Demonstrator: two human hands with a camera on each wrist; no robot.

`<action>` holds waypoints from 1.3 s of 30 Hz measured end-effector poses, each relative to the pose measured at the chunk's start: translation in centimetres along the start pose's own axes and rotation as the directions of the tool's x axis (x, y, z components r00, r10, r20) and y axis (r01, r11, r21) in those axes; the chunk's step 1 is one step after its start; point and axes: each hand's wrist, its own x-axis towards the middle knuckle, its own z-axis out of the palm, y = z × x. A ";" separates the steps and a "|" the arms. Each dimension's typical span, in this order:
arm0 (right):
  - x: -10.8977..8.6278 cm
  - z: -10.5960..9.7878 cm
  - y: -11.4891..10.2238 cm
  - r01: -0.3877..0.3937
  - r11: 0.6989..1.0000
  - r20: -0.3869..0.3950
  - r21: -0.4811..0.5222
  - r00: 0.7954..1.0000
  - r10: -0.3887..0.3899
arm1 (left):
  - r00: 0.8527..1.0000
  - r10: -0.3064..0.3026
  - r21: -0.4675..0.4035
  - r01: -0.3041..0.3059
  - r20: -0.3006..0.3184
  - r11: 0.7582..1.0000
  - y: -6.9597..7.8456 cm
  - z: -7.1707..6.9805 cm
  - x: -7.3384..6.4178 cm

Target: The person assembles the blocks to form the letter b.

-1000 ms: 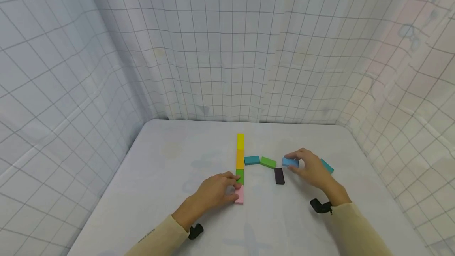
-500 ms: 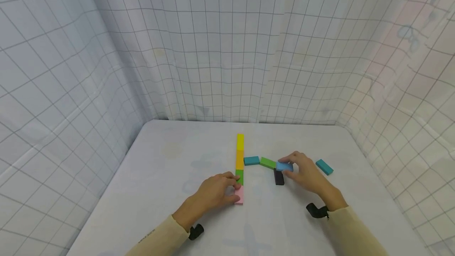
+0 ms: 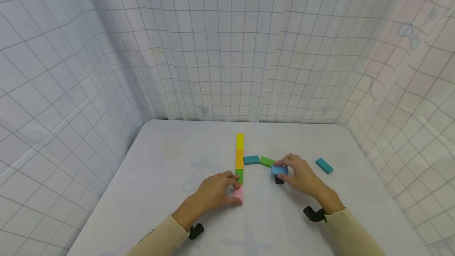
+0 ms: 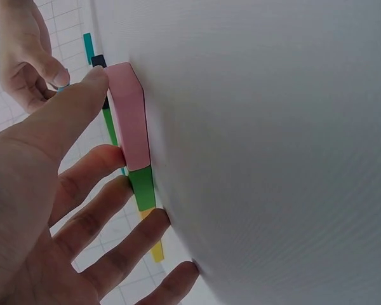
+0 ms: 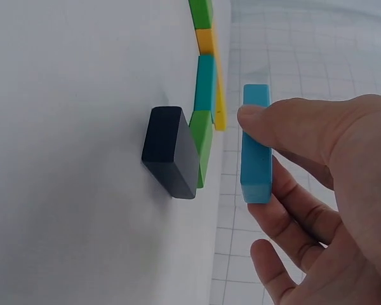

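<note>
My right hand [image 3: 302, 175] pinches a light blue block [image 5: 257, 152] between thumb and fingers, raised above the table. In the head view it overlaps the far end of a black block [image 3: 279, 181], which lies beside a green block [image 3: 266, 161]. A teal block [image 3: 251, 160] links that green one to a straight row of yellow [image 3: 240, 141], orange [image 3: 239, 159], green [image 3: 241, 175] and pink [image 4: 130, 121] blocks. At the row's near end my left hand [image 3: 215, 189] rests with spread fingers along its left side, thumb at the pink block's near end.
Another teal block [image 3: 324, 165] lies loose on the right of the white table [image 3: 170, 149]. White cloth with a grid pattern [image 3: 227, 50] hangs around the back and sides. Each wrist carries a small black camera mount [image 3: 314, 213].
My right hand has carried the light blue block left and nearer, from beside the green block to over the black one. The left thumb has shifted slightly toward the pink block's near end.
</note>
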 end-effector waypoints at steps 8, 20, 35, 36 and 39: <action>-0.1 0.5 -1.0 0.015 1.000 0.022 -0.003 1.000 -0.015 | 0.999 0.027 0.007 -0.027 -0.020 1.000 0.1 -0.1 0.0; -0.4 1.3 -2.2 0.035 0.999 0.075 0.001 0.997 -0.035 | 0.999 0.028 0.008 -0.028 -0.021 1.000 0.3 -0.2 0.0; -0.7 2.8 -3.6 0.072 0.997 0.161 0.005 0.984 -0.072 | 1.000 -0.004 0.011 0.004 0.000 1.000 0.4 -0.2 0.2; -0.7 3.0 -3.7 0.075 0.997 0.167 0.008 0.983 -0.076 | 1.000 -0.007 0.010 0.007 0.003 1.000 0.4 -0.2 0.2; -0.8 3.5 -4.0 0.079 0.997 0.187 0.001 0.979 -0.078 | 1.000 -0.012 0.007 0.012 0.008 1.000 0.4 -0.2 0.2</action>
